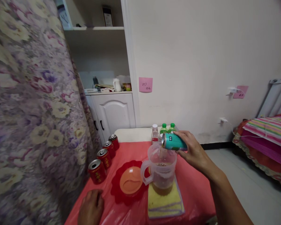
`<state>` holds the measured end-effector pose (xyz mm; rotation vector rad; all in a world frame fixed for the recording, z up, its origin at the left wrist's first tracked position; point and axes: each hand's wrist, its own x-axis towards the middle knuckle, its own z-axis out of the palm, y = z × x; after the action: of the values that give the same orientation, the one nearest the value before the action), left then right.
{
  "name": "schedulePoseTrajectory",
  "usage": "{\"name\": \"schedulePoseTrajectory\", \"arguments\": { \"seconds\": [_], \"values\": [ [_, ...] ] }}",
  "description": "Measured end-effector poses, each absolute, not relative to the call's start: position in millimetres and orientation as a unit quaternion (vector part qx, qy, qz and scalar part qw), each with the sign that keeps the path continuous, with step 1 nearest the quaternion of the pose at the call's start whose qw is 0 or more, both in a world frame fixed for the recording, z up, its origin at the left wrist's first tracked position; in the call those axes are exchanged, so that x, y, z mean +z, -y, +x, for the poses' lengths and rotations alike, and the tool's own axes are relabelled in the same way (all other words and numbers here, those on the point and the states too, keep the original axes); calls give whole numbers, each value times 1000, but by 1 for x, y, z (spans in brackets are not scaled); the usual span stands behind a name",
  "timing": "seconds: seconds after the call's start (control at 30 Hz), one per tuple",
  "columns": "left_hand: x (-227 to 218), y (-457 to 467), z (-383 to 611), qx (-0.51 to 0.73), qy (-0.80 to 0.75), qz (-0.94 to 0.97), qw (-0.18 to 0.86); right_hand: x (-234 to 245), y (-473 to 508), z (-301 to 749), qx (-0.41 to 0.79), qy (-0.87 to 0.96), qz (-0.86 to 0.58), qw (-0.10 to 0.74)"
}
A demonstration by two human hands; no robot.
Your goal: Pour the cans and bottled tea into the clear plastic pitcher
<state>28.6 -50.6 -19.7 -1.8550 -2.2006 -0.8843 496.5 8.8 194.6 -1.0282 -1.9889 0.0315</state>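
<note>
My right hand [189,147] is closed around a teal drink can [174,142]. The can is tilted on its side, its opening over the mouth of a translucent plastic pitcher [164,175], and liquid runs down into it. Some brownish liquid sits in the pitcher, which stands on a folded yellow cloth [165,203] with its handle to the left. My left hand [91,206] rests on the table at the lower left, fingers curled in, holding nothing that I can see. Beside it is a red scalloped plate [115,187] with an orange centre.
Several red cans, among them the nearest red can [97,171], line the table's left edge. Behind the pitcher stand a clear bottle [155,132] and green-capped bottles [164,128]. A red cover [196,187] lies over the table. A floral curtain [37,109] hangs close on the left.
</note>
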Motion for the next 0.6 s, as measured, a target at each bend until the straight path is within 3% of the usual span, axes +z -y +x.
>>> {"name": "schedulePoseTrajectory", "arguments": {
  "seconds": [0.6],
  "values": [
    [-22, 50, 27, -291, 723, -621, 79, 194, -7, 499, -7, 811, -406, 420]
  ]
}}
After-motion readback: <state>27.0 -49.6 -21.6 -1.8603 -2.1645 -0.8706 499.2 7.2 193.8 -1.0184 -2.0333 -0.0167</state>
